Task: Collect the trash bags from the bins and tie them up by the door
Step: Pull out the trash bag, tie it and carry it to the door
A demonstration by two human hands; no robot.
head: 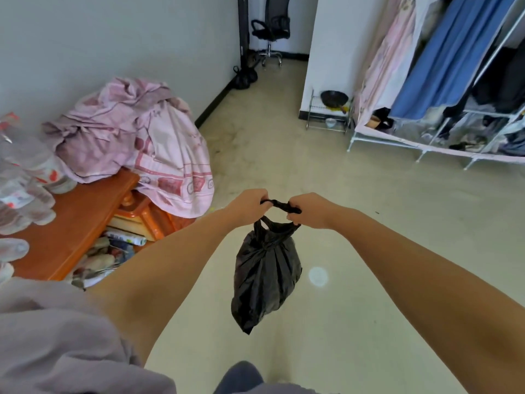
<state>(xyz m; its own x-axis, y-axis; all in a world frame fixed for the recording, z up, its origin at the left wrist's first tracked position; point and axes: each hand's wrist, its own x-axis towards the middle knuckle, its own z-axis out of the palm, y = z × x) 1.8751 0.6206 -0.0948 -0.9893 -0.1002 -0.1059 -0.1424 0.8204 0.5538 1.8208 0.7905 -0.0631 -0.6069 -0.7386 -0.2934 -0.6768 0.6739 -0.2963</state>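
A small black trash bag (265, 277) hangs in the air in front of me, gathered at its neck. My left hand (247, 203) and my right hand (308, 210) each grip one end of the bag's twisted handles, stretched level between the two fists. Far down the room, another black tied bag (245, 77) sits on the floor against the wall by the doorway.
An orange wooden table (74, 223) at the left carries pink bedding (136, 140) and plastic bottles (25, 177). Clutter lies under it. A clothes rack (443, 89) and a small metal shelf (329, 115) stand at the right. An office chair (272, 29) stands beyond the doorway.
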